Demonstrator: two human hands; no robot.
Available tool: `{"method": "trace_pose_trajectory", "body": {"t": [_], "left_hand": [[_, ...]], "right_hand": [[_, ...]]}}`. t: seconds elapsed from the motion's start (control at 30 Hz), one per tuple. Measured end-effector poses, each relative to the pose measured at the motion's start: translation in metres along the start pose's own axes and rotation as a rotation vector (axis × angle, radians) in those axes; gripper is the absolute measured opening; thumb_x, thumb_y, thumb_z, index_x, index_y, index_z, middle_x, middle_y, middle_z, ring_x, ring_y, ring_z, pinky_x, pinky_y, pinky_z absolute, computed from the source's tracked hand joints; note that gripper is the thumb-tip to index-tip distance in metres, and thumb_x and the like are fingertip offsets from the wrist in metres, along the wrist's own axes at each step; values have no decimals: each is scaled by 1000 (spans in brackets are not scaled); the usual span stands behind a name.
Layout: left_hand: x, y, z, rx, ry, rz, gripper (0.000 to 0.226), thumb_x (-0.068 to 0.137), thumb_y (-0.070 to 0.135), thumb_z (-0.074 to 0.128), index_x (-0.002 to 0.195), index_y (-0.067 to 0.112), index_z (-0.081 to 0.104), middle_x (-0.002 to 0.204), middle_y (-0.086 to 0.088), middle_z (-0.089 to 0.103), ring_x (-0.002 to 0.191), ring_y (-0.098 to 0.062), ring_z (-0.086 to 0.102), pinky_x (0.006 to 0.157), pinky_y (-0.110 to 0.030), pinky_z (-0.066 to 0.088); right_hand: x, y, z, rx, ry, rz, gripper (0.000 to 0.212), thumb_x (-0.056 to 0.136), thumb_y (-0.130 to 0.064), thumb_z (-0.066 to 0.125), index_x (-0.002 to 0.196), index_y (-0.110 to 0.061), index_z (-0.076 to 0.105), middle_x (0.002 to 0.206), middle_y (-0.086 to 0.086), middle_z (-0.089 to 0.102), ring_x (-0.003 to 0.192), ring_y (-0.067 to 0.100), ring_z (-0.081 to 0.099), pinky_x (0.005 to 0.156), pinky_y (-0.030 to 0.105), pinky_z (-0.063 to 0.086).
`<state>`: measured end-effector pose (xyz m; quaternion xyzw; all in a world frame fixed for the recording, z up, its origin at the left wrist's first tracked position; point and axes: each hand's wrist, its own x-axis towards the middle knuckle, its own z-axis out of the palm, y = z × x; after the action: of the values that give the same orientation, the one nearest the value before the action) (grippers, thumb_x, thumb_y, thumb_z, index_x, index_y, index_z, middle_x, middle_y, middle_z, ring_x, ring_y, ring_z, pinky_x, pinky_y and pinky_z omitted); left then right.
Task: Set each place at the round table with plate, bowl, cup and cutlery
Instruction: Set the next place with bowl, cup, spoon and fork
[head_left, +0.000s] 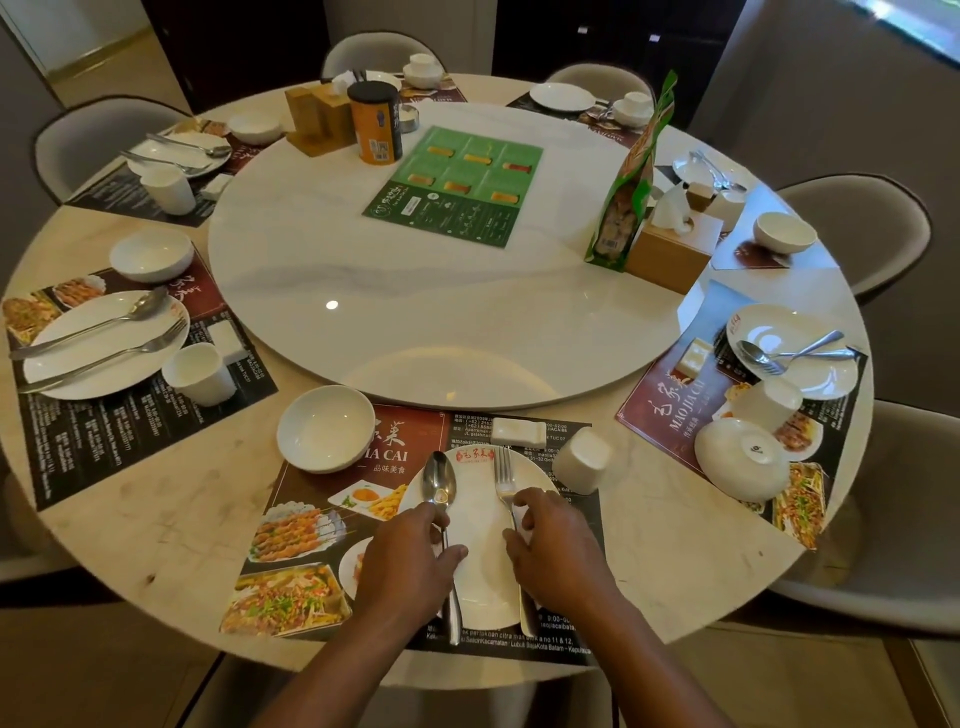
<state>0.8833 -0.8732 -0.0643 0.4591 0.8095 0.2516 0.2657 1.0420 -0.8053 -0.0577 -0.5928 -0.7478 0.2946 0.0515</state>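
Observation:
At the near place a white plate (480, 577) lies on a printed placemat (311, 545). My left hand (410, 561) holds the handle of a spoon (439, 480) lying on the plate's left side. My right hand (550, 545) pinches the handle of a fork (503, 480) on the plate's right side. A white bowl (325, 428) stands upright at the mat's far left. A white cup (583, 461) sits upside down at the plate's far right, beside a small white rest (518, 432).
A large lazy Susan (415, 291) fills the table's middle, carrying a green menu (457, 184), a tin (375, 122), a snack bag (628, 187) and a tissue box (672, 249). Other set places ring the table; the right one has an overturned bowl (743, 460). Chairs surround it.

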Motion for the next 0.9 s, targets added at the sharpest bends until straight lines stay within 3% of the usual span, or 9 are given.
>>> {"method": "trace_pose_trajectory", "body": {"t": [0.1,0.17,0.23,0.33,0.53,0.77,0.9], "left_hand": [[0,-10,-9,14,100,46,25,83,36,73,104,29,63,91,13,60,78,-5,58,64,-23,50],[2,-21,-17,39,144,52,27,85,32,71,110,26,61,99,8,59,84,-7,57,67,-26,51],[4,-32,-24,18,117,-12,36,86,29,70,119,23,58,106,5,61,89,-11,59,71,-28,52],[7,-41,-28,-71,-2,-106,47,86,24,70,130,26,54,86,9,67,81,-6,61,69,-27,52],[17,-48,-36,-84,-67,-107,42,87,16,68,127,27,60,77,9,67,73,-8,63,67,-32,58],[36,-61,-55,-53,-62,-70,41,88,17,69,127,26,62,80,12,67,74,-5,61,60,-20,46],[45,-69,-61,-74,-92,-45,42,87,16,70,127,23,61,86,10,67,80,-7,61,68,-23,47]], "right_hand": [[-8,9,-7,47,151,45,37,94,-34,62,129,-27,54,122,-6,57,103,10,56,84,27,53],[-13,20,-10,69,233,89,36,94,-32,62,128,-26,55,117,-5,57,100,11,57,80,26,52],[-18,29,-7,107,228,127,39,94,-28,62,132,-29,52,108,-7,57,95,11,57,76,24,48],[-23,33,1,191,187,152,37,95,-19,61,131,-28,56,104,-10,62,93,10,58,78,24,48],[-23,27,12,274,198,262,36,96,-17,58,130,-30,58,104,-8,66,93,10,60,78,25,48],[-28,10,25,355,185,341,33,96,-24,61,126,-35,56,96,-14,63,87,4,59,66,19,45],[-29,-1,30,394,190,407,37,94,-27,64,126,-43,55,97,-15,64,92,11,64,78,37,59]]}}
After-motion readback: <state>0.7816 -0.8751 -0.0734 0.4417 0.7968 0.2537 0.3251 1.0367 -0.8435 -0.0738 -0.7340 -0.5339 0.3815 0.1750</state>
